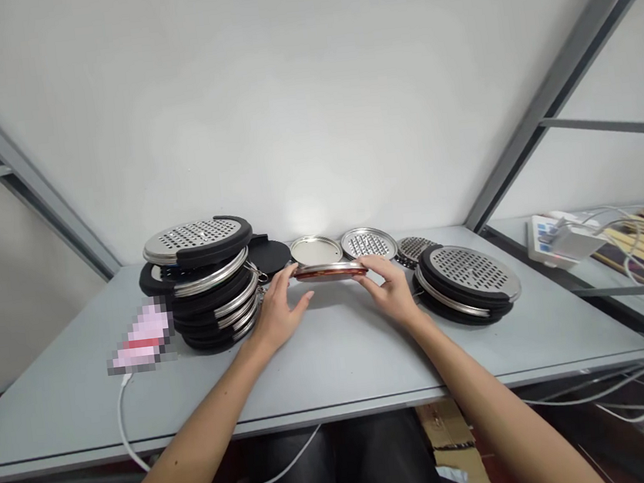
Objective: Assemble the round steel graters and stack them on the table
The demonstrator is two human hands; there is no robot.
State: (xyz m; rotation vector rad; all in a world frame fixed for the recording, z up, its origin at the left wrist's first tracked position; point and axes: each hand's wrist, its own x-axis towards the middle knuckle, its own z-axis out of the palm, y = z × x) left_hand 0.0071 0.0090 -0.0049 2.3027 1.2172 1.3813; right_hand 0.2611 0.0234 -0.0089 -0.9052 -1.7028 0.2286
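Note:
A round metal disc [330, 271] is seen nearly edge-on above the table, its silver rim over a reddish-brown band. My left hand [277, 314] has its fingers at the disc's left edge, the thumb stretched out just below. On the opposite edge, my right hand [390, 289] grips the disc between fingers and thumb. Behind it lie a plain round metal plate [316, 251] and a round grater plate [367, 244] with raised holes. The disc's top face is not visible.
A tall stack of round graters with black rims [204, 286] stands left, a shorter grater stack [469, 279] right. Behind are a black round piece [269, 255] and dark perforated discs [414, 249]. A blurred-out pink item [141, 338] trails a white cable [122, 419]. Grey posts flank the table [341, 363].

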